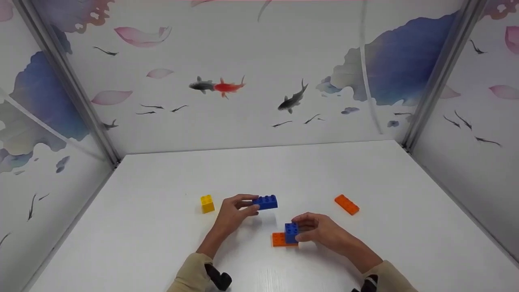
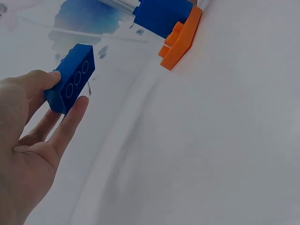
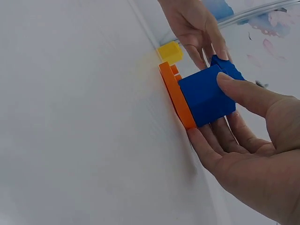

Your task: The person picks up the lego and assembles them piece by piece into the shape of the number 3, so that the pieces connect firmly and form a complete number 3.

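Observation:
My left hand [image 1: 232,214] pinches a long blue toy brick [image 1: 266,202] by its left end, thumb in front. A shadow on the table lies below this brick, and its underside with several rings shows in the left wrist view. Thumb and fingers of my right hand [image 1: 326,234] grip a shorter blue brick [image 1: 290,232]. That brick sits on the right part of an orange studded plate [image 1: 278,240], whose left studs show bare. In the right wrist view, the shorter brick [image 3: 206,96] touches the orange plate [image 3: 177,96]. I cannot tell if the plate touches the table.
A yellow brick [image 1: 207,204] stands left of my left hand. Another orange plate [image 1: 347,204] lies beyond my right hand, to the right. White panels printed with fish and petals, such as the back wall [image 1: 251,129], border the white table [image 1: 142,227].

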The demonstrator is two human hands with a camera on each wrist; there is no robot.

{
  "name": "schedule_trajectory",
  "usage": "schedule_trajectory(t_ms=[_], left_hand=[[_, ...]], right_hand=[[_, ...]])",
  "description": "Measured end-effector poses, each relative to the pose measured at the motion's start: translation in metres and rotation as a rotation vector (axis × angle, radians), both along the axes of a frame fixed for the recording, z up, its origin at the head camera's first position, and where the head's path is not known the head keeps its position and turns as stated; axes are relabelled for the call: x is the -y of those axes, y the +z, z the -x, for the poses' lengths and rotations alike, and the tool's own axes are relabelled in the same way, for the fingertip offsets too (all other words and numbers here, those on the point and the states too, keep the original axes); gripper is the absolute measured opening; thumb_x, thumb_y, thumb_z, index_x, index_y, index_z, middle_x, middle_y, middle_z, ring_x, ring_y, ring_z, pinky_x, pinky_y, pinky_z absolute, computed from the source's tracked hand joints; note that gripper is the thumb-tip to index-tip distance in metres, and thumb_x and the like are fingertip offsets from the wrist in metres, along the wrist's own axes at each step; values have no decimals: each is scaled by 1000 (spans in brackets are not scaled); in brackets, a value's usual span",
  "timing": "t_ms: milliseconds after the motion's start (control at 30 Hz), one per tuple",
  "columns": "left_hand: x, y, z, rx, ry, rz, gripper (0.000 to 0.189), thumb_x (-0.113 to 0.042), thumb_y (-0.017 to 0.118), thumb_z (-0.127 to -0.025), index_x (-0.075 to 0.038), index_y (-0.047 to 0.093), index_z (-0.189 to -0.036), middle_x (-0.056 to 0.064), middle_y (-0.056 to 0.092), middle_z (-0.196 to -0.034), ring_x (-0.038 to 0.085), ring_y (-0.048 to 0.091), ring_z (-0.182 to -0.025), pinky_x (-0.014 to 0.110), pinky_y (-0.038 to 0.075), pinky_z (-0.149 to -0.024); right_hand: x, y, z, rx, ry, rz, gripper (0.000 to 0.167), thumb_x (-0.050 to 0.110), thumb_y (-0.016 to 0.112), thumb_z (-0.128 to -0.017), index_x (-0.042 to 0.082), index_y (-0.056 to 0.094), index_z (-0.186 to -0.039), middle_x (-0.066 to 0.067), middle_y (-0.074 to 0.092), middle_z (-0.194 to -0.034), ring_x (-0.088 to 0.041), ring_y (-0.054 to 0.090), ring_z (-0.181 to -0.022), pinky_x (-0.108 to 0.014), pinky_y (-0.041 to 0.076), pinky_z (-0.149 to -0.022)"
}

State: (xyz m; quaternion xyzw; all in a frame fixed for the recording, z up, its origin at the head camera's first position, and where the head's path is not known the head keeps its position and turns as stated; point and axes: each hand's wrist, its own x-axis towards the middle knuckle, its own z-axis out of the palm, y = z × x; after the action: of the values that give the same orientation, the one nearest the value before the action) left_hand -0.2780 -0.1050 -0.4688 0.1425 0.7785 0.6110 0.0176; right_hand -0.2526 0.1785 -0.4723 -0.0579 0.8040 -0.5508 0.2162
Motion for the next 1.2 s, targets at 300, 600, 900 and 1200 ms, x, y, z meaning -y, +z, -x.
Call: schedule_trajectory(t_ms=[300,600,900,1200], left_hand=[[-14,7,-18,-49,-102,-38,36,-21,69,-95,-4,66,-127,18,66,-125,29,69,-110,25,60,-84],[-20,3,-25,-44,-180,33,34,-25,72,-93,-9,68,-124,13,68,-124,27,68,-112,26,59,-88],[-24,2,-31,-59,-193,58,30,-25,71,-94,-12,70,-122,10,67,-124,25,66,-115,40,55,-101],[-26,-2,-35,-34,-168,95,33,-28,72,-93,-16,69,-123,6,68,-126,26,65,-118,50,50,-107]], right_hand=[[-4,-3,1,-17,49,23,49,20,82,-82,12,64,-127,-8,65,-133,-21,61,-119,-44,50,-108],[-6,-3,1,-19,71,47,49,22,82,-83,12,63,-127,-9,65,-133,-21,61,-117,-44,50,-108],[-8,-4,1,-14,90,83,47,21,80,-85,10,62,-126,-7,67,-128,-20,62,-113,-41,51,-107],[-7,-4,0,-11,98,106,50,22,80,-85,7,59,-129,-10,66,-131,-21,62,-115,-37,52,-105]])
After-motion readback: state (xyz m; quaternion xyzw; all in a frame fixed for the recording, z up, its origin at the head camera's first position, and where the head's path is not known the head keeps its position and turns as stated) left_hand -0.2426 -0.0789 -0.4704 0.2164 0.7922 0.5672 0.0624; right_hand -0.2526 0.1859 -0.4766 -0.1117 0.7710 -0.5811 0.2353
